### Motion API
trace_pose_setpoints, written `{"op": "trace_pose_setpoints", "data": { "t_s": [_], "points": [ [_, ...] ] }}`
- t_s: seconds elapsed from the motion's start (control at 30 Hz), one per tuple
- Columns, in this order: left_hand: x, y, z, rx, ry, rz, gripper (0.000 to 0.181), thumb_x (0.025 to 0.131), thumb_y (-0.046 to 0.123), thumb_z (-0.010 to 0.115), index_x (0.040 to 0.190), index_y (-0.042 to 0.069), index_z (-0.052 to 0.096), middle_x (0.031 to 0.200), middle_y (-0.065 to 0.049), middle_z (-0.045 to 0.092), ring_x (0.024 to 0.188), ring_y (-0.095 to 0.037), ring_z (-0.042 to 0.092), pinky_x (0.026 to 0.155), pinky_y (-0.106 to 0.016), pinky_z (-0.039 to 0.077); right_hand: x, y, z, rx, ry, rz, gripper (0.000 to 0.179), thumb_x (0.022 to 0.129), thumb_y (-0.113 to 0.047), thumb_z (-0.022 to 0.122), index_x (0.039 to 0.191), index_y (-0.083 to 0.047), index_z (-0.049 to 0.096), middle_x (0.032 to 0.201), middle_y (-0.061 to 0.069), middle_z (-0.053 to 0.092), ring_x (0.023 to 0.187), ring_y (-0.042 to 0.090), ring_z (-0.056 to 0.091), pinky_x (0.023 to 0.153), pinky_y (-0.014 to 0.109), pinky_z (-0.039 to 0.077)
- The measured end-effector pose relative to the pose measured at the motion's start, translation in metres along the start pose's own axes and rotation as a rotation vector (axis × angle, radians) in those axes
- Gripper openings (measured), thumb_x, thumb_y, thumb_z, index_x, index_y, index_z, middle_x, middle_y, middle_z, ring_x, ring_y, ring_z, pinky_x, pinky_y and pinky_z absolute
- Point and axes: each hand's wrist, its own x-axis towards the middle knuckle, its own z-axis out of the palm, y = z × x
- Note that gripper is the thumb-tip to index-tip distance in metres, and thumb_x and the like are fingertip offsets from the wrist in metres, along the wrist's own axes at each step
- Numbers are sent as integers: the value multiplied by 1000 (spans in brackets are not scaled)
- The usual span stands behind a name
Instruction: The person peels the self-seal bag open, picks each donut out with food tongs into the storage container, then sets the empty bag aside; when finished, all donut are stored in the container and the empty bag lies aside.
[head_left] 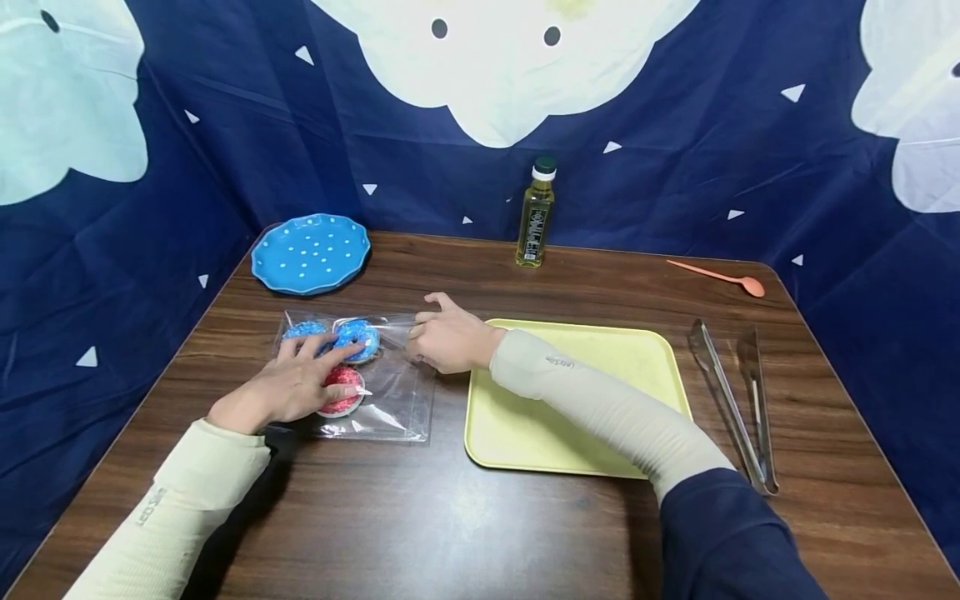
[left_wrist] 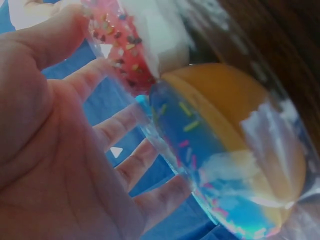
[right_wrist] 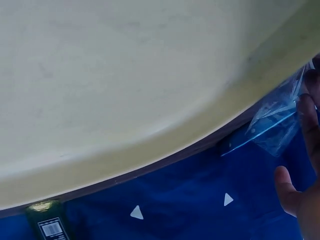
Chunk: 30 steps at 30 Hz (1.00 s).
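A clear plastic bag (head_left: 397,392) lies at the left of the table with three toy doughnuts inside. Two have blue icing, one of them this blue doughnut (head_left: 357,340); a pink doughnut (head_left: 343,392) sits nearer the front. My left hand (head_left: 296,379) rests over the bag with fingers spread across the doughnuts. In the left wrist view its palm faces the blue doughnut (left_wrist: 190,145) with coloured sprinkles. My right hand (head_left: 453,336) pinches the bag's right edge with curled fingers, one finger sticking out. The plastic (right_wrist: 280,120) bunches at those fingers in the right wrist view.
A yellow tray (head_left: 555,433) lies under my right forearm. Metal tongs (head_left: 731,400) are at its right, an orange spoon (head_left: 720,276) behind them. An oil bottle (head_left: 536,217) stands at the back; a blue dotted plate (head_left: 311,254) sits back left. Blue cloth (head_left: 405,167) hangs behind.
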Motion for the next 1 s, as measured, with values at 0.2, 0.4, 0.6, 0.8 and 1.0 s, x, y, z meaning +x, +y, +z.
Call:
{"op": "trace_pose_setpoints", "data": {
  "t_s": [0.2, 0.4, 0.6, 0.8, 1.0],
  "points": [
    [1, -2, 3, -14, -10, -5, 63, 100, 39, 61, 156, 22, 37, 154, -29, 23, 133, -60, 16, 99, -77, 27, -13, 2, 0, 0, 37, -16, 14, 100, -27, 60, 90, -28, 71, 100, -18, 68, 104, 11, 55, 111, 57, 24],
    [1, -3, 1, 2, 2, 8, 64, 100, 39, 61, 156, 21, 37, 154, -29, 24, 133, -60, 17, 97, -78, 29, -32, 8, 3, 60, 78, -23, 12, 92, -18, 68, 82, -25, 67, 91, -16, 65, 95, 11, 56, 111, 58, 24],
    [0, -5, 3, 1, 0, 7, 63, 100, 37, 63, 155, 21, 37, 154, -30, 23, 132, -60, 17, 97, -79, 28, -33, 4, 0, 114, 31, 15, 15, 89, -15, 69, 98, -26, 70, 106, -14, 69, 107, 11, 59, 112, 58, 22],
    [1, -4, 5, -4, 10, 18, 62, 100, 37, 62, 155, 20, 38, 153, -30, 24, 132, -60, 19, 97, -78, 28, -21, -18, -7, 98, -30, -31, 32, 88, -18, 67, 118, -29, 70, 122, -14, 66, 118, 12, 55, 113, 57, 22],
    [2, -2, 3, 0, 8, 14, 63, 100, 42, 60, 155, 20, 38, 153, -30, 24, 132, -60, 18, 98, -79, 27, -16, -31, -10, 49, 10, -119, 15, 92, -21, 66, 101, -30, 73, 103, -17, 67, 104, 9, 57, 111, 55, 26]
  ]
}}
